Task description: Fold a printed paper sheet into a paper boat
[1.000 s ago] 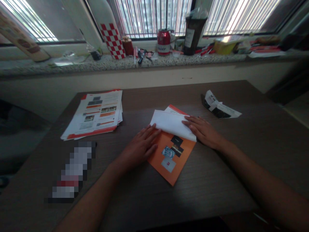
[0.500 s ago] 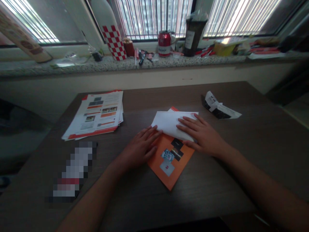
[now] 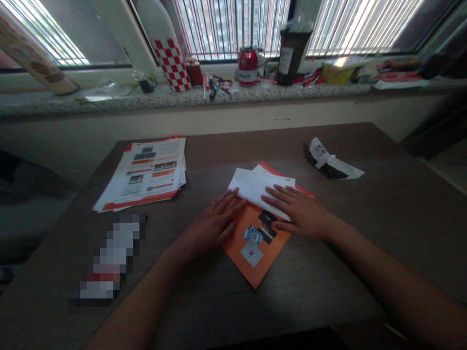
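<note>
An orange leaflet (image 3: 251,253) lies at the middle of the dark wooden table (image 3: 328,262), its top part folded down so the white back (image 3: 251,187) shows. My left hand (image 3: 213,223) lies flat on the leaflet's left edge, fingers stretched out. My right hand (image 3: 297,214) presses flat on the folded white flap, fingers spread toward the left. Neither hand grips anything.
A stack of printed leaflets (image 3: 146,172) lies at the back left. A folded black-and-white paper (image 3: 330,160) sits at the back right. A blurred-out flat object (image 3: 109,257) lies at the front left. The stone windowsill (image 3: 164,95) holds a red can (image 3: 247,65), a dark bottle (image 3: 290,51) and small clutter.
My right hand has slid leftward across the white flap, pressing it flatter. The leaflet has shifted slightly toward me. My left hand has hardly moved.
</note>
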`<state>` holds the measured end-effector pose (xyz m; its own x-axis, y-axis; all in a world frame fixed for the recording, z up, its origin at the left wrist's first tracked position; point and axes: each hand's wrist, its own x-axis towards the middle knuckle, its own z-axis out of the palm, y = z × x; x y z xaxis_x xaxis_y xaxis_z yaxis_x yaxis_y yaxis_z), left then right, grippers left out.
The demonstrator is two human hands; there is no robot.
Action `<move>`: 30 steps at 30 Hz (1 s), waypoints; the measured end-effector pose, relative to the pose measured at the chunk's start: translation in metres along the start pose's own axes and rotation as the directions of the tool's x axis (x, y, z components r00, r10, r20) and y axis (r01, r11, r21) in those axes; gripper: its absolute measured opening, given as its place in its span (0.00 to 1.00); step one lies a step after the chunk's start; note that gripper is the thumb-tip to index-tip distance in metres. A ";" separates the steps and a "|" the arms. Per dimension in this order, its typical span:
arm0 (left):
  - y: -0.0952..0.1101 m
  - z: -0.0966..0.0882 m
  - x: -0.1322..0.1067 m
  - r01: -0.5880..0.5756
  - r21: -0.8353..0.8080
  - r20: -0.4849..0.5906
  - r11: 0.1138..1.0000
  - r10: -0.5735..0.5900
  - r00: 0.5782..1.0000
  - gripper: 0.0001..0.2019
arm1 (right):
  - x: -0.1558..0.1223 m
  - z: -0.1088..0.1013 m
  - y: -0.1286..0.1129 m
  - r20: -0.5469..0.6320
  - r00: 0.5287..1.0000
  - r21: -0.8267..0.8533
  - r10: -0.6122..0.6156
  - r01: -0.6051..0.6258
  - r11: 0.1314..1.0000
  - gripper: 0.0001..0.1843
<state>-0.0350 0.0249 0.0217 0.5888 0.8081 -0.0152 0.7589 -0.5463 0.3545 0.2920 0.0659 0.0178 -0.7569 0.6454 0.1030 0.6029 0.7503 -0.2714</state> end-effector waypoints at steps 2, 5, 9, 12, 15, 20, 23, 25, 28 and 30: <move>0.000 -0.001 -0.001 -0.002 -0.004 0.010 1.000 0.003 1.000 0.30 | -0.001 0.001 0.002 0.006 1.000 -0.009 0.012 -0.012 1.000 0.43; 0.000 -0.002 -0.001 -0.007 0.001 0.035 1.000 0.007 0.999 0.29 | -0.001 0.002 0.002 0.000 1.000 -0.028 0.021 -0.021 0.999 0.41; -0.001 -0.002 -0.002 -0.009 0.018 0.036 1.000 0.009 0.999 0.28 | 0.000 0.000 0.002 0.019 0.999 -0.096 0.050 -0.048 0.994 0.40; -0.002 -0.001 -0.002 0.002 0.022 0.045 1.000 -0.003 0.999 0.28 | 0.000 -0.001 0.004 0.018 0.995 -0.127 0.093 -0.090 0.988 0.40; -0.003 -0.002 -0.002 0.008 0.038 0.089 0.999 -0.012 0.996 0.28 | -0.001 -0.001 0.009 -0.001 0.992 -0.127 0.126 -0.126 0.984 0.40; -0.005 -0.005 -0.002 0.011 0.054 0.103 0.998 -0.016 0.995 0.28 | -0.001 0.000 0.014 -0.018 0.985 -0.129 0.173 -0.174 0.976 0.40; -0.006 -0.006 -0.003 0.017 0.053 0.100 0.998 -0.022 0.995 0.28 | -0.001 0.001 0.015 -0.011 0.981 -0.141 0.193 -0.193 0.971 0.40; -0.006 -0.008 -0.004 0.022 0.047 0.102 0.999 -0.027 0.994 0.28 | -0.001 0.002 0.015 -0.003 0.980 -0.155 0.198 -0.196 0.968 0.39; -0.005 -0.010 -0.004 0.034 0.044 0.116 0.998 -0.039 0.993 0.28 | -0.002 0.003 0.016 -0.004 0.978 -0.166 0.208 -0.206 0.964 0.39; -0.004 -0.011 -0.005 0.039 0.043 0.117 0.998 -0.044 0.992 0.28 | -0.002 0.003 0.017 -0.010 0.978 -0.164 0.210 -0.209 0.964 0.40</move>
<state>-0.0442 0.0260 0.0306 0.5837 0.7998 -0.1400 0.7925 -0.5236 0.3129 0.3027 0.0768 0.0100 -0.6111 0.7898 0.0533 0.7804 0.6123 -0.1264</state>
